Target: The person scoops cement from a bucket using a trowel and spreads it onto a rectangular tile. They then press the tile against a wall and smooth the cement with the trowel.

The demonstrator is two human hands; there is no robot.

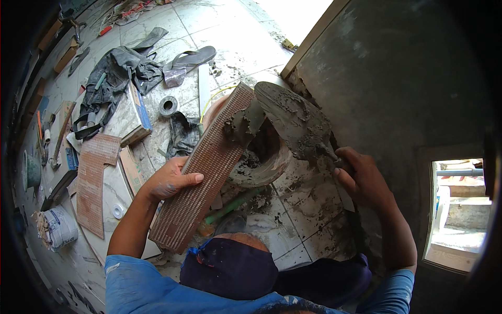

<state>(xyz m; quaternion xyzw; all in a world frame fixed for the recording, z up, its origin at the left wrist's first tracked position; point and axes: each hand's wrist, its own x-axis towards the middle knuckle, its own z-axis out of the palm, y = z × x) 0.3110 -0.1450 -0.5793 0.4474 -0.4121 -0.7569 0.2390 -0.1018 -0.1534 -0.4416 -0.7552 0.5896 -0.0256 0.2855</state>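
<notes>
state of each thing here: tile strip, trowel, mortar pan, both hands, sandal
tile strip: ribbed back up, tilted, mortar dab at its top end
trowel: blade loaded with wet grey mortar
mortar pan: on the floor, mortar inside
left hand: gripping the tile strip
right hand: closed on the trowel handle
sandal: lying flat on the floor

The left hand (170, 181) grips a ribbed brown tile strip (206, 165), slanted above the mortar bowl (264, 165). The right hand (363, 180) holds a mortar-caked trowel (295, 123), its blade touching the strip's upper end.
</notes>
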